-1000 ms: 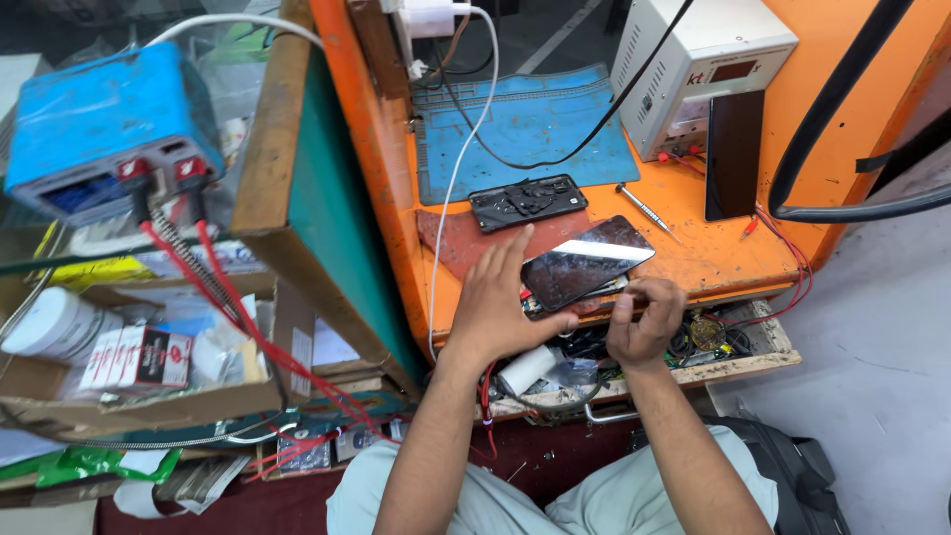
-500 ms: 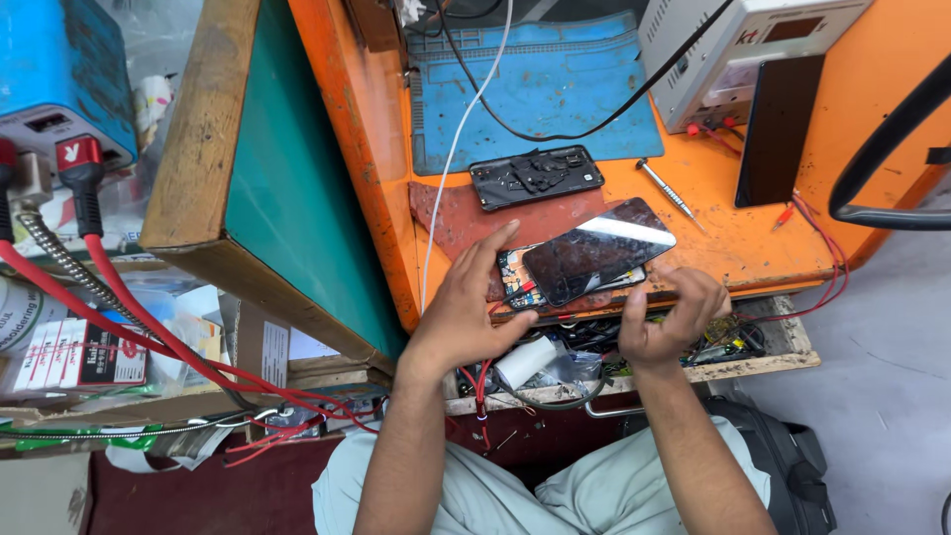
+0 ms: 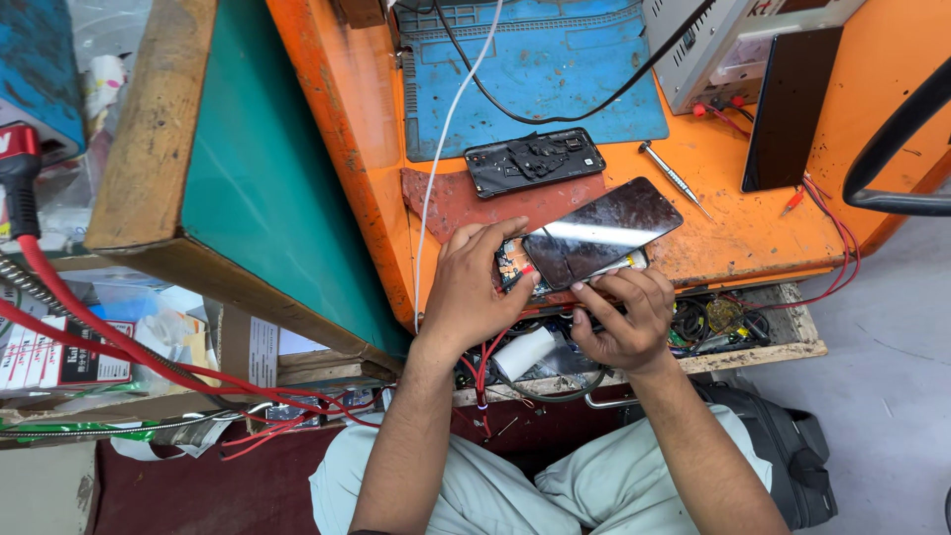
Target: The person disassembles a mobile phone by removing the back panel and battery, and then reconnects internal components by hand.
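Left hand [image 3: 474, 289] closed on the lower left end of a dark glossy rectangular phone screen [image 3: 604, 230], thumb up along its edge. Right hand [image 3: 624, 315] pinching the same screen from below, fingers curled at its near edge. Screen tilted, lifted over the front edge of the orange counter [image 3: 753, 228]. Behind it, flat on the counter, an opened black phone body [image 3: 535, 160], near a slim metal screwdriver [image 3: 672, 176] and a blue rubber mat [image 3: 555, 69].

The dark screen panel [image 3: 602, 232] hides the phone's insides beneath it.
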